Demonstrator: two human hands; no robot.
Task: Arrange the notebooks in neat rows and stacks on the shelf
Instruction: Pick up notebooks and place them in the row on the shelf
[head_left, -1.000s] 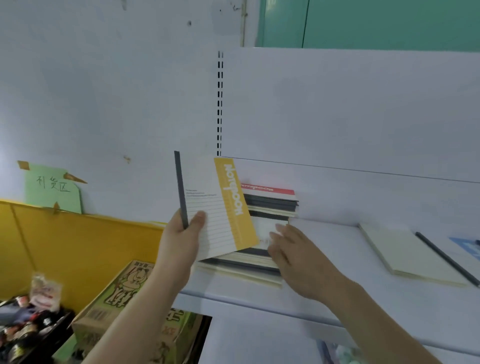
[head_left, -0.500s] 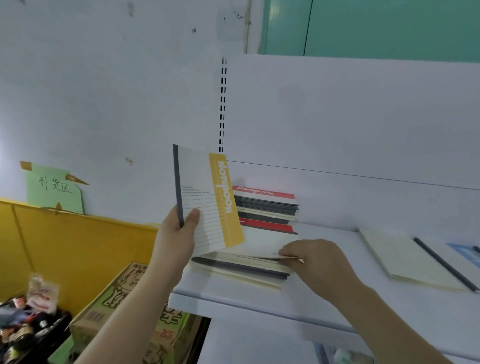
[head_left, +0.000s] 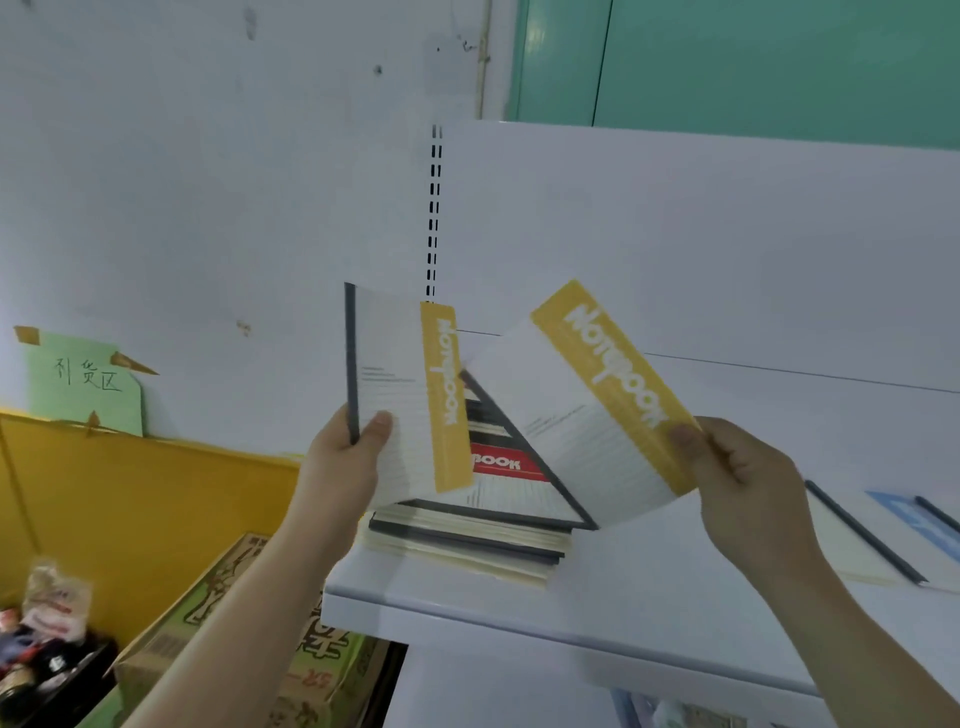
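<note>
Head view shows two yellow-banded notebooks held up above the left end of the white shelf (head_left: 649, 613). The left notebook (head_left: 400, 395), white with a dark spine and a yellow strip reading NOTEBOOK, stands nearly upright; the left hand (head_left: 340, 467) grips its lower spine edge, thumb on the front cover and fingers curled behind. The right notebook (head_left: 587, 410) has the same design and tilts to the right, its dark spine edge pointing down toward the shelf; the right hand (head_left: 743, 483) pinches its yellow edge between thumb and curled fingers. Between and below the two lies a stack of notebooks (head_left: 467, 540) near the shelf's front left corner, topped by a white cover with a red band (head_left: 506, 462). Behind it, against the back panel, another pile shows only in part. Toward the shelf's right end a cream notebook (head_left: 852, 545) with a dark spine lies flat, and a blue-covered one (head_left: 914, 519) sits just beyond it at the frame edge. Left of the shelf, lower down, are a yellow bin wall (head_left: 156, 509), a printed cardboard box (head_left: 218, 623) and a green paper sign (head_left: 85, 384) taped to the wall.
</note>
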